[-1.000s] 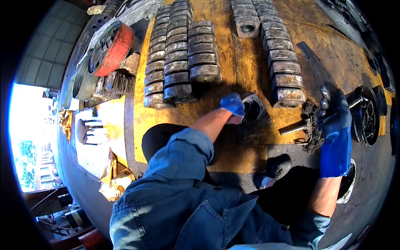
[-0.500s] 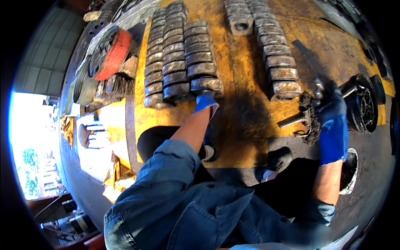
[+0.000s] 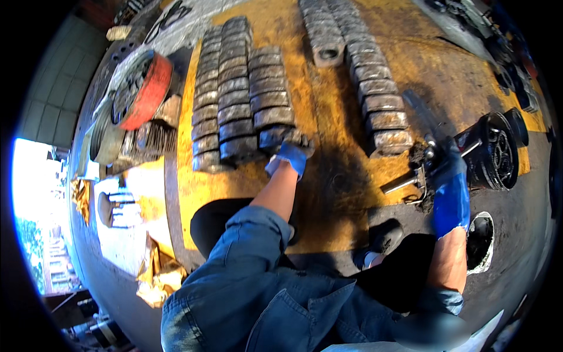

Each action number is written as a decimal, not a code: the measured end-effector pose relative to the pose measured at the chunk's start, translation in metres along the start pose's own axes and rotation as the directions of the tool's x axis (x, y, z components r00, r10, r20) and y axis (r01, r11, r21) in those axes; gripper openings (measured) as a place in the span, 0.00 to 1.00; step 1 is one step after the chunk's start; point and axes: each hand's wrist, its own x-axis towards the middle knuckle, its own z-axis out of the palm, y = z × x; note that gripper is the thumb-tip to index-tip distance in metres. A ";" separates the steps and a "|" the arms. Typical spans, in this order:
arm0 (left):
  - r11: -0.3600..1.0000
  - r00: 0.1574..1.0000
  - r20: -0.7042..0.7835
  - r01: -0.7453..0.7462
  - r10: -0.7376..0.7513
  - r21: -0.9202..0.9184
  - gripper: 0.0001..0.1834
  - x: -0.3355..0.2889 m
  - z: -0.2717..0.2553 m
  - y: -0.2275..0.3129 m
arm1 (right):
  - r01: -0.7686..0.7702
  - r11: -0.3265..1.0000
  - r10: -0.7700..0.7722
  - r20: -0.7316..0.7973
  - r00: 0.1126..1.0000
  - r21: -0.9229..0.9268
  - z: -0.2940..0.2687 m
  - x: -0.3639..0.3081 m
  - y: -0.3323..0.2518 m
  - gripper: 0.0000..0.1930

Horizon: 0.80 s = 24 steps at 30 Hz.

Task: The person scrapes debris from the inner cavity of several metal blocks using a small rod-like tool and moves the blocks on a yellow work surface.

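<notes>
My left hand [image 3: 290, 157], in a blue glove with a darkened finger area, is closed at the nearest end of a row of grimy metal blocks. Its fingers curl against the right side of the front metal block [image 3: 273, 138]. On the right, my right hand [image 3: 449, 176], in a blue glove blackened over the fingers, is closed around a tool with a long, flat grey blade [image 3: 417, 111]. That blade is blurred and points away from me. Beneath and beside this hand lies a metal rod [image 3: 399, 182] among dark, dirty debris.
Longer rows of similar blocks [image 3: 375, 88] stand farther right, one with a round hole. A black bucket [image 3: 484, 149] holds ring-like parts. At left sits a red-sided round container [image 3: 146, 91]. A white-rimmed container [image 3: 481, 240] stands near my right forearm.
The view has shifted slightly. My left hand has come round to the right side of the front block, with its fingers now showing. My right hand and the blade have moved slightly nearer me.
</notes>
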 end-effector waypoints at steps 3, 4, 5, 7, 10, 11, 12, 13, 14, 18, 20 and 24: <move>1.000 0.988 0.151 -0.020 0.017 0.019 0.17 -0.022 -0.029 0.035 | -0.176 0.982 0.182 0.081 0.980 -0.068 0.009 0.024 0.029 0.20; 1.000 0.997 0.077 0.020 -0.022 0.021 0.17 -0.022 -0.019 0.030 | -0.157 0.985 0.162 0.062 0.985 -0.078 0.007 0.025 0.031 0.20; 0.998 0.834 0.550 0.000 -0.035 0.064 0.15 -0.020 -0.043 0.062 | -0.169 0.983 0.175 0.086 0.981 -0.072 0.022 0.015 0.038 0.20; 0.999 0.937 0.350 -0.004 -0.014 0.051 0.13 -0.013 -0.041 0.059 | -0.131 0.986 0.140 0.088 0.986 -0.100 0.023 0.009 0.040 0.19; 0.999 1.000 0.007 -0.004 0.003 0.041 0.12 -0.011 -0.038 0.049 | -0.148 0.982 0.157 0.074 0.985 -0.115 0.013 0.011 0.051 0.19; 0.999 0.995 -0.096 -0.014 0.019 0.047 0.11 -0.007 -0.033 0.051 | -0.128 0.982 0.138 0.065 0.988 -0.140 0.009 0.014 0.053 0.19; 0.998 0.980 -0.198 -0.025 0.035 0.054 0.11 -0.007 -0.028 0.051 | -0.135 0.979 0.152 0.103 0.983 -0.151 0.003 0.019 0.054 0.19; 0.999 0.981 -0.190 -0.047 0.046 0.001 0.05 -0.008 -0.033 0.051 | -0.142 0.976 0.166 0.140 0.976 -0.163 -0.004 0.024 0.055 0.20; 0.999 0.975 -0.223 -0.013 0.024 0.051 0.06 -0.009 -0.033 0.048 | -0.148 0.974 0.177 0.167 0.970 -0.174 -0.007 0.023 0.054 0.20; 0.974 0.936 -0.350 0.096 -0.019 0.205 0.16 -0.019 -0.036 0.069 | -0.097 0.965 0.148 0.204 0.968 -0.242 0.009 0.010 0.054 0.21; 0.963 0.953 -0.300 0.050 0.033 0.266 0.19 -0.031 -0.034 0.077 | -0.103 0.968 0.150 0.203 0.968 -0.228 0.019 0.002 0.057 0.20; 0.908 0.933 -0.260 -0.133 0.251 0.398 0.20 -0.056 -0.034 0.092 | -0.143 0.936 0.176 0.076 0.981 -0.323 0.042 0.008 0.068 0.18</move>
